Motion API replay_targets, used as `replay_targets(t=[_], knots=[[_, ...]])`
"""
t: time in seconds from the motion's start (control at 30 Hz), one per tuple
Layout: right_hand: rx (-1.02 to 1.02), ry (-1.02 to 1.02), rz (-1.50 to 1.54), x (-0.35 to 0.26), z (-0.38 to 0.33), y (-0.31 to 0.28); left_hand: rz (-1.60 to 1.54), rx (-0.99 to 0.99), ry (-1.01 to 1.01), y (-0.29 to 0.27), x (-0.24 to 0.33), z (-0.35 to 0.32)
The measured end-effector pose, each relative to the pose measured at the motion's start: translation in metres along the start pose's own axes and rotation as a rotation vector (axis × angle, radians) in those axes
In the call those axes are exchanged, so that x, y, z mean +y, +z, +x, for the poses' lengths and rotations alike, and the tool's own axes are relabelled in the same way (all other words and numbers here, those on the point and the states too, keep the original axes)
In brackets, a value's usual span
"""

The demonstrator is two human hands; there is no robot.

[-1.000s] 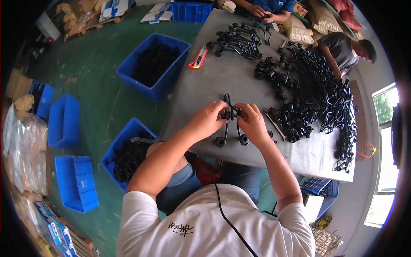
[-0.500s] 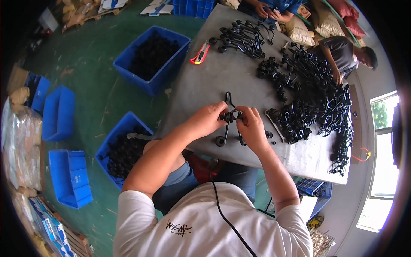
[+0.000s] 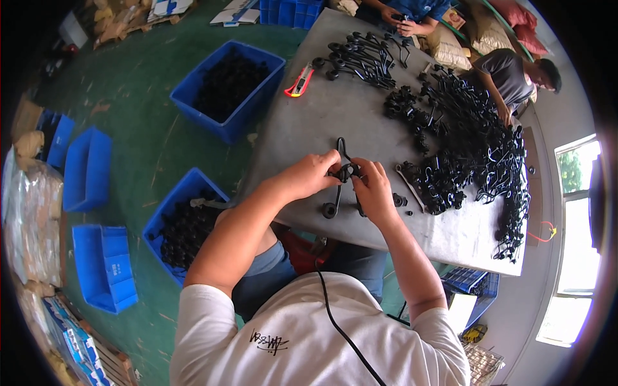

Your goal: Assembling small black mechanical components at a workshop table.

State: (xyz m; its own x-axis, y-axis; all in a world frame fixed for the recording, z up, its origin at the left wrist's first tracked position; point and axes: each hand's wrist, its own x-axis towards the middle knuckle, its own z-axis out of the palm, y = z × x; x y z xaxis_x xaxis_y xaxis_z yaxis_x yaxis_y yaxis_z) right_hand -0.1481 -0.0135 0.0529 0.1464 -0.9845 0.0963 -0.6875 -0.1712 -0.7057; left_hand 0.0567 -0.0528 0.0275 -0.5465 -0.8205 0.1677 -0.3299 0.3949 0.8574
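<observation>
At the table's near edge, both my hands are closed around a small black fitting [image 3: 346,172] on a black bent rod [image 3: 342,147]. My left hand [image 3: 315,174] pinches it from the left, fingertips on the dark part. From the right, my right hand [image 3: 374,188] grips with thumb and fingers, partly hiding the fitting. The rod's looped end points away from me. A round black bushing [image 3: 329,210] sits at the rod's near end. Small black rings [image 3: 400,201] lie just right of my right hand, beside a long metal wrench [image 3: 410,185].
A large heap of black rods and fittings [image 3: 476,141] covers the right of the grey table [image 3: 302,128]. More rods [image 3: 364,58] and a red utility knife [image 3: 300,82] lie farther off. Blue bins [image 3: 241,125] stand on the floor at left. Two people work across the table.
My right hand has shifted slightly left, closer to my left hand, and the fitting between them has turned a little. The person at far right has moved slightly.
</observation>
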Motion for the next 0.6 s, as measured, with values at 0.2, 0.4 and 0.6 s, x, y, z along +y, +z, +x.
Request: replay_targets(t=[0.2, 0.4, 0.6], knots=[[0.045, 0.016, 0.053, 0.006, -0.001, 0.004, 0.095, -0.027, 0.016, 0.002, 0.002, 0.004], [0.131, 0.011, 0.116, 0.014, -0.005, 0.009, 0.233, -0.072, -0.128, 0.008, 0.040, 0.012], [0.009, 0.042, 0.685, 0.036, -0.018, -0.009, 0.361, -0.024, -0.110, 0.012, 0.033, 0.014]])
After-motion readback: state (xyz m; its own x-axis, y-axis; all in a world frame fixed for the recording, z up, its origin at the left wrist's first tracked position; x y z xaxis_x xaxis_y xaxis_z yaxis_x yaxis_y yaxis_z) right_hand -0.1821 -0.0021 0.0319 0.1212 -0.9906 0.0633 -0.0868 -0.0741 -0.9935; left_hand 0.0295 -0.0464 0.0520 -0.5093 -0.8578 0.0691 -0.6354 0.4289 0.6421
